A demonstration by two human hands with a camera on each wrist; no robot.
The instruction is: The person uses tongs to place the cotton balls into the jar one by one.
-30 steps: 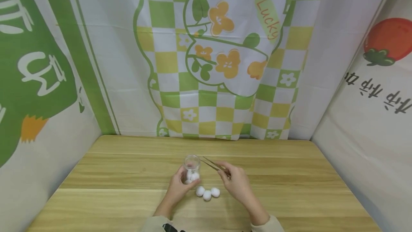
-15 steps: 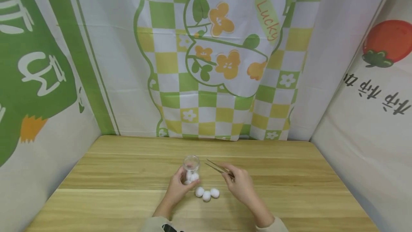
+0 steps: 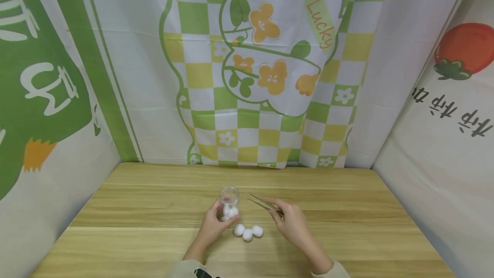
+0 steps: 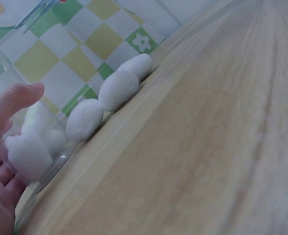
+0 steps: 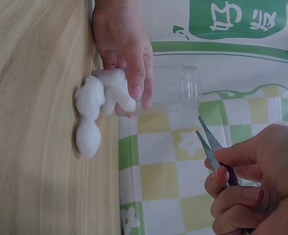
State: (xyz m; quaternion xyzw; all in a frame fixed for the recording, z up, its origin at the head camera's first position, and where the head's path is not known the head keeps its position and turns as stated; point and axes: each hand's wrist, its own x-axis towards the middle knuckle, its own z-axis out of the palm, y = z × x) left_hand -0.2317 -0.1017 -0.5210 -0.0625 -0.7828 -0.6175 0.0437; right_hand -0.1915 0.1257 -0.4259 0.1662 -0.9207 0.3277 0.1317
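Note:
My left hand [image 3: 211, 225] grips a clear glass jar [image 3: 230, 196] low on its side, and the jar stands upright on the table. White cotton balls [image 5: 115, 93] fill its lower part. My right hand [image 3: 292, 223] pinches metal tweezers [image 3: 263, 203] to the right of the jar. In the right wrist view the two tips of the tweezers are apart, with nothing between them, close to the jar's mouth. Three loose cotton balls [image 3: 248, 234] lie touching in a row on the table, in front of the jar and between the hands.
The wooden table [image 3: 154, 209] stretches out around both hands. Behind it hangs a checked green and yellow curtain [image 3: 247, 136]. Printed cloth walls stand at the left [image 3: 108, 158] and right [image 3: 409, 158].
My right hand has drawn back to the right and slightly toward me, taking the tweezers away from the jar's mouth. The left hand, the jar and the cotton balls stay in place.

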